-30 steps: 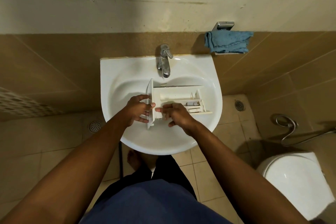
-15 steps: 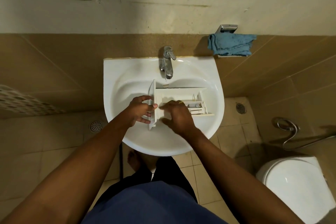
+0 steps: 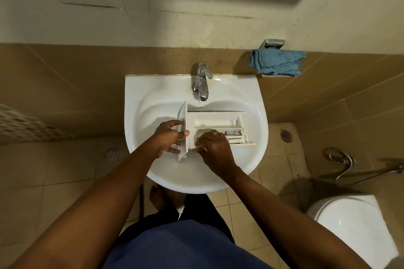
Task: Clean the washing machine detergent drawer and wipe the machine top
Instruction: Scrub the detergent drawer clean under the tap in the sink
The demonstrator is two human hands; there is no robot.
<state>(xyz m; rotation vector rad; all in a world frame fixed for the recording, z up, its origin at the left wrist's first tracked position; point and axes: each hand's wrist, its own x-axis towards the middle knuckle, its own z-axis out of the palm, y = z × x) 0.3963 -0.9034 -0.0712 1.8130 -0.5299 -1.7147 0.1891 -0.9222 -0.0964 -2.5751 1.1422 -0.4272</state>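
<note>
The white detergent drawer point(image 3: 216, 120) lies across the bowl of the white sink point(image 3: 251, 98), its front panel to the left. My left hand point(image 3: 169, 137) grips that front panel, thumb over its top edge and fingers behind it. My right hand point(image 3: 213, 148) lies over the near compartment of the drawer, its fingertips curled down at the near wall beside the panel; what they touch is hidden. A chrome tap point(image 3: 202, 82) stands above the drawer. A blue cloth point(image 3: 276, 64) hangs on a wall holder at the upper right.
A white toilet point(image 3: 354, 231) stands at the lower right, with a metal spray hose point(image 3: 343, 164) on the wall above it. Floor drains point(image 3: 112, 155) sit left and right of the sink. My bare foot point(image 3: 156, 200) is under the basin.
My right hand moved from the drawer's near edge into its near compartment, then drew back toward the near wall beside the front panel. My left hand kept its grip.
</note>
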